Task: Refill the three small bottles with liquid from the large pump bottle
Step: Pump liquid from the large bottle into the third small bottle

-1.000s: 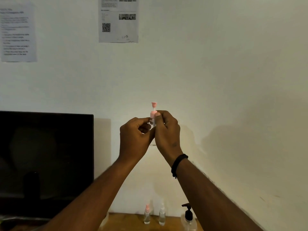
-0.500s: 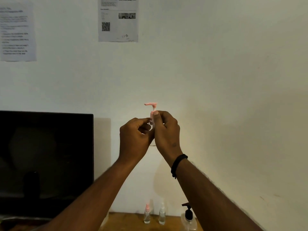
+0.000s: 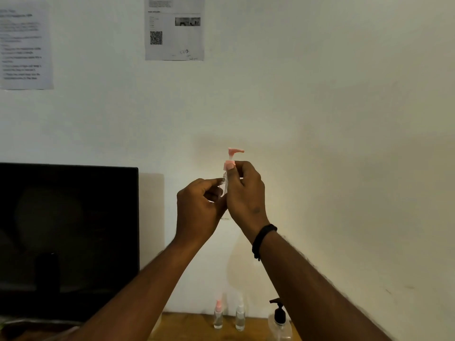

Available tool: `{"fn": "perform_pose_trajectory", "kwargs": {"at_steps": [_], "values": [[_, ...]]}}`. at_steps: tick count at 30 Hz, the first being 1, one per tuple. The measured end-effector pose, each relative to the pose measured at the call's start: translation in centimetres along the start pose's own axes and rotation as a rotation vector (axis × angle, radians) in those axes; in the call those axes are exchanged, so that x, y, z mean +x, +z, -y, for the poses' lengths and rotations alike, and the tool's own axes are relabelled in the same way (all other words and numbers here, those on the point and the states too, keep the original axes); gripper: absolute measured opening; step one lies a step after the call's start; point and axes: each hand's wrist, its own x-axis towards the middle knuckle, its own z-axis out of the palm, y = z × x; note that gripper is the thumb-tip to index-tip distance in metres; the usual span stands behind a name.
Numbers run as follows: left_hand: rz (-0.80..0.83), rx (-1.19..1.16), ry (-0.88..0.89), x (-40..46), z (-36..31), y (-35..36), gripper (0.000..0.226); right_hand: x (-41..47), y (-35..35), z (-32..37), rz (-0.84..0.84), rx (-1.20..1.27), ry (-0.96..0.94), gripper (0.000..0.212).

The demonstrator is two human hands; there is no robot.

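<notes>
At chest height, close to the camera, both hands work one small bottle (image 3: 224, 184) w/ a pink pump cap (image 3: 231, 157). Step in hand, as judged: turning the cap on its thread; whether on or off cannot be told.

Procedure, advised:
1. Keep bottle upright; body is clear plastic, likely slippery.
2. Left hand (image 3: 200, 207) holds body fixed; no squeezing, else liquid may rise.
3. Right hand (image 3: 246, 195) turns collar only, not the spout, which swivels freely.

Hand state: left hand curled round the bottle body, thumb and forefinger pinching it, fingers nearly closed. Right hand pinches the pink collar betw. thumb and fingertips, remaining fingers folded in. A black wristband (image 3: 262, 238) sits on the right wrist.

Farther off, on the wooden table (image 3: 192, 326) against the wall: two more small bottles, one pink-capped (image 3: 218, 316), one clear-capped (image 3: 240, 317), just beside each other; large pump bottle (image 3: 279, 321) w/ black head near them, to the right. A dark monitor (image 3: 69, 237) stands left; printed sheets (image 3: 174, 28) hang on the wall.
</notes>
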Motion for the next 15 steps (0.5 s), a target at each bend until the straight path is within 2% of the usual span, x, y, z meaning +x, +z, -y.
{"fn": "perform_pose_trajectory", "kwargs": {"at_steps": [4, 11, 15], "values": [[0.025, -0.032, -0.013, -0.6, -0.1, -0.1, 0.072, 1.0, -0.5, 1.0, -0.025, 0.082, 0.017, 0.031], [0.028, -0.025, -0.077, -1.3, 0.6, 0.0, 0.060, 3.0, -2.0, 3.0, -0.053, 0.231, -0.017, 0.021], [0.048, -0.040, -0.135, -2.2, 1.0, 0.1, 0.057, 4.0, -3.7, 4.1, -0.126, 0.339, -0.040, 0.026]]}}
